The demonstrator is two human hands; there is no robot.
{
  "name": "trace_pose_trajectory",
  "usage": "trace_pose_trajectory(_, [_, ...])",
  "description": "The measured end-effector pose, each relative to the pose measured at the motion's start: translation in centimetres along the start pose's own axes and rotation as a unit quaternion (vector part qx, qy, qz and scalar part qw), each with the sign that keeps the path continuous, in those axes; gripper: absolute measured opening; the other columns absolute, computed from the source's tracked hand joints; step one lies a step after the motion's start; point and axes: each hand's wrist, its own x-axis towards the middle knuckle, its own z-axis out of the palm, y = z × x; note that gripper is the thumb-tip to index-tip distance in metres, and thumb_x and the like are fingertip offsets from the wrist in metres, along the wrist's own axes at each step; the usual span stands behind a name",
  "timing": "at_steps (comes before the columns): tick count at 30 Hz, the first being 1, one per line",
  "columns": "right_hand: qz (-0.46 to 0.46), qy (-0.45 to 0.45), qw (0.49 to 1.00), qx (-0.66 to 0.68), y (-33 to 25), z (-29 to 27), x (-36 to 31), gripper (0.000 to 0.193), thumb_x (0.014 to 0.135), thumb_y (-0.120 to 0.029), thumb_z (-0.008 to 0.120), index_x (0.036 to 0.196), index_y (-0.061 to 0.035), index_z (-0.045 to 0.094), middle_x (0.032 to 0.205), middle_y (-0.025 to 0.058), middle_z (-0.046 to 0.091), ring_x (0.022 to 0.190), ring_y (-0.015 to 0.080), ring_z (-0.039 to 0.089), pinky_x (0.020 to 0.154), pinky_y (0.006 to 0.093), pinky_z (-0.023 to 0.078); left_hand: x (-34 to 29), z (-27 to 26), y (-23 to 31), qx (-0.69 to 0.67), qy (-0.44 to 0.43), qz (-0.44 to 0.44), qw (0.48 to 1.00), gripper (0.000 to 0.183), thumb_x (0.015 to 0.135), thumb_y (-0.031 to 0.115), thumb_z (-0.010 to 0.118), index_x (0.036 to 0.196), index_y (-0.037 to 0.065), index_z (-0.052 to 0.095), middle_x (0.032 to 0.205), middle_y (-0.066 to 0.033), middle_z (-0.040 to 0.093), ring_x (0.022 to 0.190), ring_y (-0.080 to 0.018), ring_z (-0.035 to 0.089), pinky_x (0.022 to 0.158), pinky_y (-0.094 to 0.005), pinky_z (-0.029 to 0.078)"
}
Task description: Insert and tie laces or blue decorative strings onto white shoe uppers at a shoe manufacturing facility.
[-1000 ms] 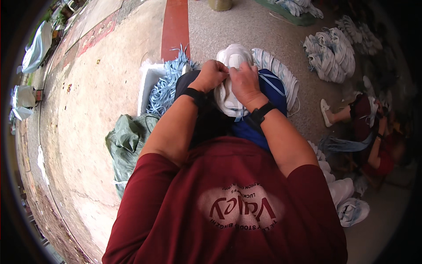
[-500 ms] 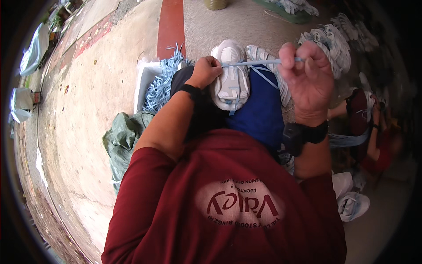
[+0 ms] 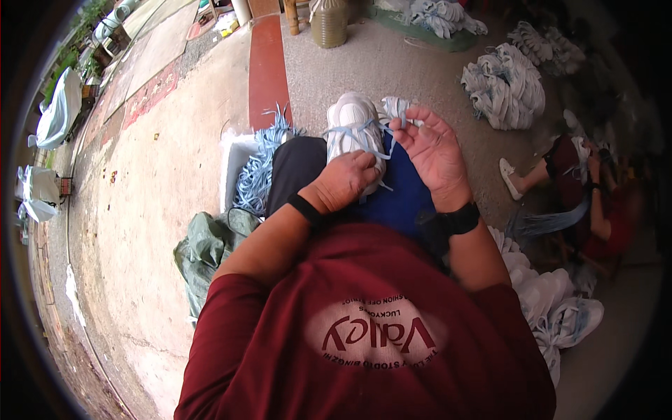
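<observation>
A white sneaker (image 3: 351,112) rests on my lap, toe pointing away from me. A light blue shoelace (image 3: 348,130) runs across its front part in loose, crossing strands. My left hand (image 3: 341,182) covers the near part of the shoe, its fingers curled against it; what lies under the fingers is hidden. To the right of the shoe, my right hand (image 3: 435,150) is raised with thumb and forefinger pinched on the lace, its other fingers loosely bent. The lace loops down between the shoe and that hand.
Left of my leg stands a white foam box (image 3: 231,168) full of blue laces (image 3: 262,175), with a green sack (image 3: 213,241) nearer. White shoes (image 3: 507,87) lie heaped at far right, others (image 3: 560,315) at near right. A person (image 3: 609,217) sits at right.
My left hand has come down from the lace onto the near part of the shoe. My right hand has moved in leftward, and the taut lace now hangs loose.
</observation>
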Motion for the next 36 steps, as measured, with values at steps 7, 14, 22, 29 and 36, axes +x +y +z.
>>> trace_pose_trajectory(7, [0.06,0.096,0.993,-0.042,2.2,-2.7,-0.8,0.017,0.079,0.002,0.059,0.096,0.0043,0.058,0.087,0.0114,0.061,0.083,0.0184,0.06,0.077,0.0282,0.05,0.0,-0.9,3.9,-0.272,-0.025,-0.007,0.962,0.012,0.075,0.0,0.055,0.085,0.003,0.049,0.075,-0.0125,0.053,0.07,-0.0323,0.056,0.062,-0.0378,0.047])
trace_pose_trajectory(14, [0.057,0.052,0.991,-0.106,3.0,1.2,0.4,0.003,0.084,-0.005,0.057,0.086,-0.0031,0.057,0.078,0.0066,0.062,0.066,0.0107,0.057,0.058,0.021,0.045,2.0,-6.4,4.2,-0.355,0.216,-0.157,0.896,0.017,0.079,-0.004,0.06,0.095,0.0,0.059,0.088,-0.0085,0.061,0.073,-0.013,0.058,0.066,-0.0236,0.047])
trace_pose_trajectory(22, [0.036,0.012,0.978,-0.205,3.5,3.7,0.6,0.003,0.087,-0.008,0.054,0.085,-0.0052,0.054,0.07,-0.0003,0.053,0.06,0.0043,0.049,0.048,0.0179,0.038,2.5,-6.7,3.8,-0.54,0.334,-0.283,0.718,0.006,0.083,0.005,0.062,0.085,-0.001,0.059,0.077,-0.0015,0.059,0.064,-0.0056,0.05,0.059,-0.0177,0.04])
trace_pose_trajectory(29, [0.032,0.046,0.978,-0.203,4.9,4.0,0.5,0.004,0.085,-0.003,0.054,0.082,-0.005,0.055,0.067,-0.0017,0.052,0.056,0.0025,0.044,0.048,0.017,0.035,1.3,-6.4,3.2,-0.621,0.33,-0.352,0.617,0.007,0.083,0.007,0.062,0.085,0.0,0.062,0.072,-0.0019,0.059,0.059,-0.0068,0.051,0.055,-0.0181,0.041])
trace_pose_trajectory(36, [0.032,0.045,0.975,-0.216,4.7,4.0,0.3,0.004,0.083,0.0,0.055,0.081,-0.0029,0.058,0.063,-0.0029,0.051,0.054,0.0019,0.043,0.048,0.0168,0.035,1.0,-6.1,3.2,-0.609,0.315,-0.353,0.637,0.012,0.083,0.007,0.062,0.091,-0.001,0.064,0.072,-0.0013,0.06,0.059,-0.0066,0.051,0.055,-0.0176,0.041])
